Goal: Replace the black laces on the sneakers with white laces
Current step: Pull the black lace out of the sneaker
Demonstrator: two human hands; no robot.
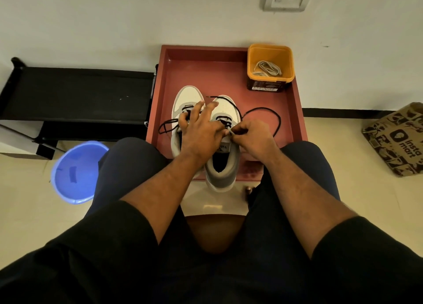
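Observation:
Two white and grey sneakers stand side by side on a red tray (pixel 229 67). My left hand (pixel 201 132) rests with spread fingers across the left sneaker (pixel 186 96) and the right sneaker (pixel 226 108). My right hand (pixel 250 136) pinches the black lace (pixel 263 110) at the right sneaker's eyelets; the lace loops loose over the tray to the right. More black lace (pixel 167 125) trails off the left sneaker. White laces (pixel 269 68) lie bundled in a yellow tub (pixel 270 51) at the tray's far right corner.
A black shoe rack (pixel 77 93) stands to the left against the wall. A blue bucket (pixel 73 173) sits on the floor by my left knee. A printed cardboard bag (pixel 398 141) lies at the right. My knees flank the tray's near edge.

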